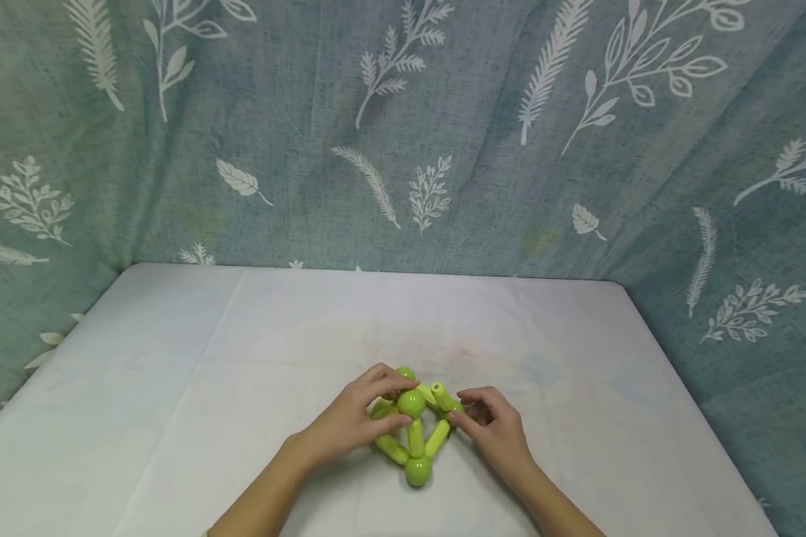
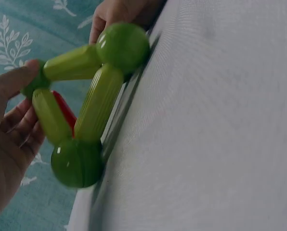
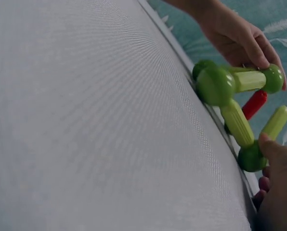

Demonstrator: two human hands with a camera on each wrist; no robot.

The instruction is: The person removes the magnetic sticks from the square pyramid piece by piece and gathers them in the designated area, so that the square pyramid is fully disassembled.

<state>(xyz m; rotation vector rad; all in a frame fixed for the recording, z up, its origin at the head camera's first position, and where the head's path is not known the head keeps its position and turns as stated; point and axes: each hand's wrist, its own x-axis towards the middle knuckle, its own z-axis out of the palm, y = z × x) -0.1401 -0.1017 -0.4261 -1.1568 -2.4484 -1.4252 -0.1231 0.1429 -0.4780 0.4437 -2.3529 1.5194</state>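
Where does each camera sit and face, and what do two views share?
Head: on the head, forward and down at the green model, table and leafy cloth; left hand, right hand and forearms show.
Left wrist: on that wrist, toward the green model; both hands show.
Right wrist: on that wrist, toward the green model; both hands show.
Shared: both wrist views show a red rod.

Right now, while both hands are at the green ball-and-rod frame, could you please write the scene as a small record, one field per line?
Object: angular frame of glossy, plastic-looking green balls and ribbed yellow-green rods
Left hand: pinches a raised green ball
Right hand: grips another green ball
Free end: one yellow-green rod projects from that ball, far end unattached
Odd colour: one red rod, seen in both wrist views
Surface: white cloth-covered table
Backdrop: teal fabric, white leaf prints
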